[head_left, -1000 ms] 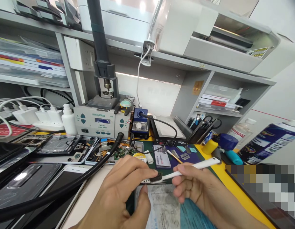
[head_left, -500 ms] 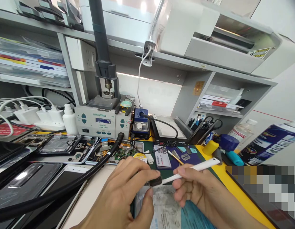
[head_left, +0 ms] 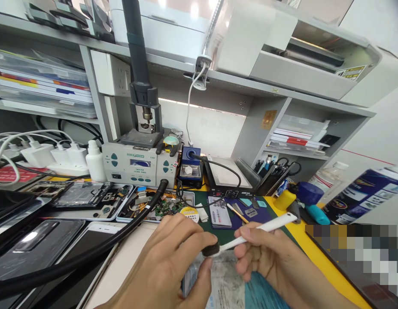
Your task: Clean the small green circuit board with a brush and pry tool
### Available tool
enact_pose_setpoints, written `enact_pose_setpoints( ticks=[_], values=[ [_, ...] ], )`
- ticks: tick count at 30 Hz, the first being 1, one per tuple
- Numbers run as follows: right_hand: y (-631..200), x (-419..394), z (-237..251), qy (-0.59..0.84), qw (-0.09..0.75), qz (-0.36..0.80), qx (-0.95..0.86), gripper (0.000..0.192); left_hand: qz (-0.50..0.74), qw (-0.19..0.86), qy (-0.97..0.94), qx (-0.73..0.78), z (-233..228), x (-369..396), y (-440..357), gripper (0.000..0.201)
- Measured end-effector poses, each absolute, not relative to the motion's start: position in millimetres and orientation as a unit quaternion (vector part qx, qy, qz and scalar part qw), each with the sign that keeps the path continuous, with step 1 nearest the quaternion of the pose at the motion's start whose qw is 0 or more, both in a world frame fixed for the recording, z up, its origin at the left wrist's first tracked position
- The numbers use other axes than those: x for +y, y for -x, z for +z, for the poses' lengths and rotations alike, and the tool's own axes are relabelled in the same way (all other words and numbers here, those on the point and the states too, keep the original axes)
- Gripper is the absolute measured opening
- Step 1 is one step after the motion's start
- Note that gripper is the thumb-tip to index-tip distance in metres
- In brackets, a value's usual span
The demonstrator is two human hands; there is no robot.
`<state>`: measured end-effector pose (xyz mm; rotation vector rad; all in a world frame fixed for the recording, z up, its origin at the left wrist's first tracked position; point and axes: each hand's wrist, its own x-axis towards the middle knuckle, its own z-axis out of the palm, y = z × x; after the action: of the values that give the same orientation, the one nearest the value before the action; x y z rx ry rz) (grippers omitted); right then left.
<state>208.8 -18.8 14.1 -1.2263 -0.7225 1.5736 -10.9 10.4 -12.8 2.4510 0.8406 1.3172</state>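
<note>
Your right hand [head_left: 266,257] gripping a white toothbrush [head_left: 250,235], its dark bristles against a small part, hidden, pinched in your left hand [head_left: 173,262], both just in front of the green mat [head_left: 224,234], soldering station [head_left: 137,163] behind it.

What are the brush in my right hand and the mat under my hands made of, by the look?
The brush in the right hand: handle looks like smooth white plastic with an even matte sheen; head is dark bristles, probably synthetic. The mat looks like dark green rubber or silicone, flat and dull, though which one is unclear.
</note>
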Motion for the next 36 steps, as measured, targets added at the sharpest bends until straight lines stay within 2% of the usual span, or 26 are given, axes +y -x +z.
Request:
enact_pose_setpoints(
  ticks=[4,11,20,36],
  values=[
    [-208.3,-18.3,14.1,0.503,0.49,0.649,-0.294,0.017,0.448,0.114,-0.839,0.287,-13.3,5.6,10.5,0.027],
    [-207.9,-17.5,14.1,0.499,0.494,0.646,-0.301,0.016,0.465,0.092,-0.823,0.314,-15.8,3.0,8.3,0.044],
    [-210.7,-18.7,12.5,0.486,0.497,0.651,-0.306,0.014,0.476,0.152,-0.803,0.325,-11.5,5.0,10.5,0.016],
    [-212.2,-17.7,11.8,0.484,0.492,0.654,-0.309,0.014,0.473,0.155,-0.807,0.319,-7.7,4.4,10.7,0.015]
  ],
)
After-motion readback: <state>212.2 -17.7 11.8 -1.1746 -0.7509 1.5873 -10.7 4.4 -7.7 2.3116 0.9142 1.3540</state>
